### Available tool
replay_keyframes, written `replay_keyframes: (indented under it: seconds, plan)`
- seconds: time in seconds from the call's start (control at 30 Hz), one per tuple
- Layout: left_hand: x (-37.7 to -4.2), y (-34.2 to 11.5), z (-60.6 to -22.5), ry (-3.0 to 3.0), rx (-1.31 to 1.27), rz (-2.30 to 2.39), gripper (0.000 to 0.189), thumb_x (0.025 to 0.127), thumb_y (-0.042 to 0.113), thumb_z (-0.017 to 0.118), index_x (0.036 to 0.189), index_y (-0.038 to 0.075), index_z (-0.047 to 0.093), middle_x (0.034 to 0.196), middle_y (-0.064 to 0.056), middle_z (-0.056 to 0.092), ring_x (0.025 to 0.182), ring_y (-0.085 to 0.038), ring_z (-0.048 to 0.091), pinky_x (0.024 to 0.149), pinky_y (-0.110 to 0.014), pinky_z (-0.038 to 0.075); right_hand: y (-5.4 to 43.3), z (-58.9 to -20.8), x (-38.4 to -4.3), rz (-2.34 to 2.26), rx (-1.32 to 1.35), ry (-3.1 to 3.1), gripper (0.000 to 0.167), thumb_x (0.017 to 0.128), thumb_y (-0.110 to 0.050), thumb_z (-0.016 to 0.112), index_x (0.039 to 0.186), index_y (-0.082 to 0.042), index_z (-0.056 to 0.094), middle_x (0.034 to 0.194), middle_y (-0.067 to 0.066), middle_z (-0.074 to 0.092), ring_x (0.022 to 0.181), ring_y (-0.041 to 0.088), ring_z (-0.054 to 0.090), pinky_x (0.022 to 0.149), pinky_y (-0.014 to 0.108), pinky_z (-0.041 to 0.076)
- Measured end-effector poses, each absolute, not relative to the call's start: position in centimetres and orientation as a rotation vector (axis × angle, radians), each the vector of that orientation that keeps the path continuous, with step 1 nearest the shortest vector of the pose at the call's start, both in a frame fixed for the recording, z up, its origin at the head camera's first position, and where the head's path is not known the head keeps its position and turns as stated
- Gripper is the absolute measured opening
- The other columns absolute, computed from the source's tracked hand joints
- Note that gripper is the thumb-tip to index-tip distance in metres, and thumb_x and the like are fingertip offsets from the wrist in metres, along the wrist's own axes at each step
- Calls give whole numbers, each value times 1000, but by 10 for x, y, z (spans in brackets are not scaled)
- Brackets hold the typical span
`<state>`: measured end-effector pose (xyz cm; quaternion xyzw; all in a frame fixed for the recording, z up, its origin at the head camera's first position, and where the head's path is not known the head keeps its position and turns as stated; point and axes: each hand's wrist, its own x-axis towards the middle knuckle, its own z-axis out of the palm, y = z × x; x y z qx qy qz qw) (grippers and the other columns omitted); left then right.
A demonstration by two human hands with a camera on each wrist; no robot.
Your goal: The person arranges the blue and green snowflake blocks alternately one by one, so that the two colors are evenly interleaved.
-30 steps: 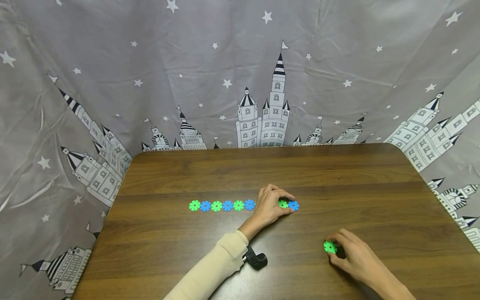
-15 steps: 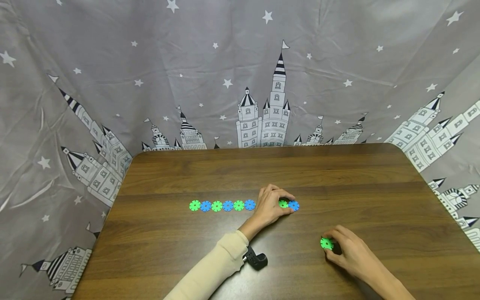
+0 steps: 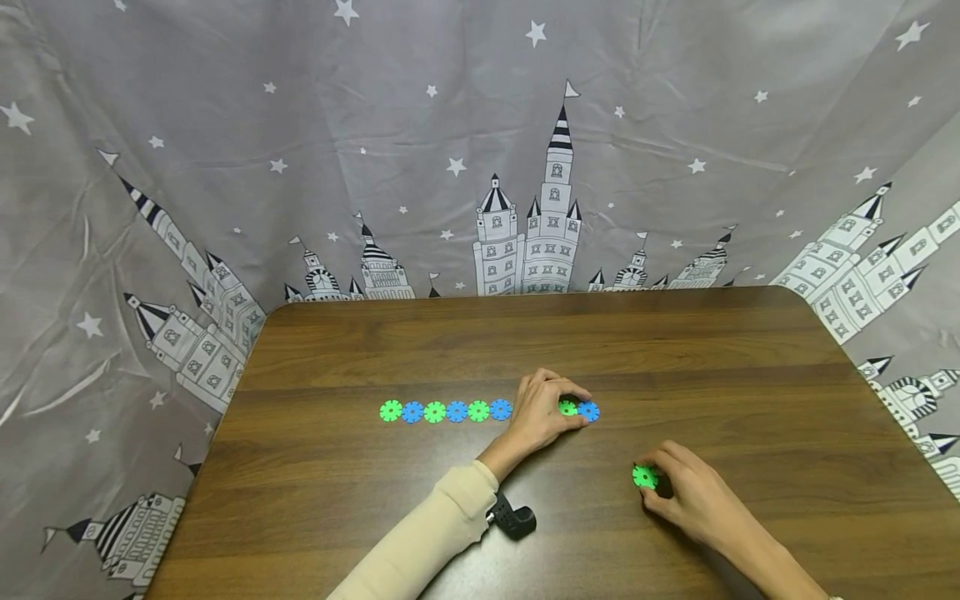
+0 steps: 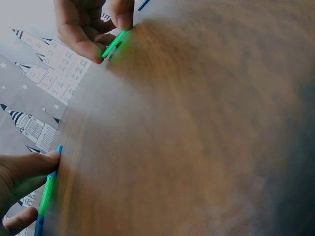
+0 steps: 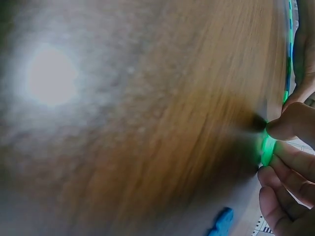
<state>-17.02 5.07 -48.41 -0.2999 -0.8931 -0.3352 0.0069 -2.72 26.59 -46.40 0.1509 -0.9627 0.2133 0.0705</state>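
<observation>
A straight row of notched plastic discs, green and blue in turn, lies on the wooden table. My left hand [image 3: 538,408] lies across the row and covers part of it. Its thumb and index finger pinch the edges of the blue disc [image 3: 589,412] at the right end, beside a green disc [image 3: 567,408]. Nearer and to the right, my right hand [image 3: 690,492] pinches a loose green disc [image 3: 644,477] between thumb and fingers. In the right wrist view this held disc [image 5: 267,149] is tilted on edge. Whether the row's discs interlock, I cannot tell.
A separate blue piece [image 5: 221,223] lies low in the right wrist view. A black device [image 3: 513,518] sits at the left wrist, by the cream sleeve [image 3: 427,529]. Behind the table [image 3: 337,350] hangs a grey curtain [image 3: 420,150] with castles and stars.
My right hand has moved a little left and away from me with the green disc, closer to the row's right end. The left hand has stayed in place.
</observation>
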Motion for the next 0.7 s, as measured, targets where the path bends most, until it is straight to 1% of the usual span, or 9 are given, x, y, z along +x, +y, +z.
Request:
replay_keyframes:
  seconds: [0.07,0.27,0.47,0.7]
  plan:
    - [-170,50,-483,-2794,-937,-1051,34,73,35,87,104,28,78,107,12,72,107,-13,52,98,-36,34,265,-463,-29,649,453,-2904,28,73,-8,81,98,-11,70,96,-11,59,84,3,55,72,29,52]
    - [-169,50,-482,-2807,-932,-1044,34,73,35,87,105,28,78,107,11,72,107,-13,52,97,-36,35,261,-463,-34,665,483,-2875,30,72,-5,83,98,-10,70,95,-9,60,83,5,56,70,26,51]
    - [-169,51,-482,-2810,-927,-1044,34,73,35,86,105,28,78,107,12,72,108,-13,52,97,-36,34,258,-462,-39,685,451,-2908,28,73,-5,82,99,-9,70,96,-7,60,83,7,58,72,27,52]
    - [-168,50,-482,-2807,-928,-1040,33,73,35,86,105,28,78,107,13,72,107,-12,52,97,-35,35,256,-463,-46,690,452,-2896,28,73,-4,81,98,-7,70,97,-5,61,83,9,60,72,28,53]
